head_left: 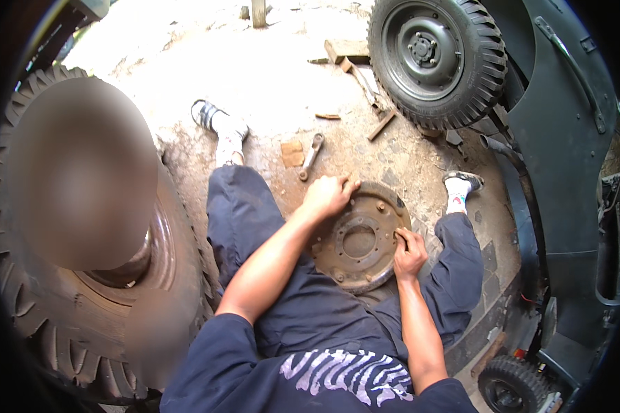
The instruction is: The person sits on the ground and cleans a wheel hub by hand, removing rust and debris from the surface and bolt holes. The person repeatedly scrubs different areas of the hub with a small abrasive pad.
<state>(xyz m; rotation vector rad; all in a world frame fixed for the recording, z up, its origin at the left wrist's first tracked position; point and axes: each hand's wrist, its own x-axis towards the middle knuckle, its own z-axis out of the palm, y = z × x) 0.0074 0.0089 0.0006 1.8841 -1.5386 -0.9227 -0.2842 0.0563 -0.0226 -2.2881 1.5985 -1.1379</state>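
Between my legs rests a round, rusty metal brake plate [384,264] with a large centre hole, a ring of bolt holes and a few raised studs. My left hand [328,196] is curled over its upper left rim, gripping it with the fingertips. At the plate's right side, my right hand [410,255] is closed in a pinch against the face, close to the edge. Whatever lies between those fingertips is too small or hidden to make out. Beyond my left hand a ring-ended metal link [311,157] lies on the ground beside a brown scrap [292,154].
A huge tyre [186,268] stands close at my left, partly blurred. On the right is a dark green vehicle body [565,172], with a mounted wheel [424,49] at the upper right. Wood blocks [348,51] and metal pieces [381,126] lie on the ground ahead.
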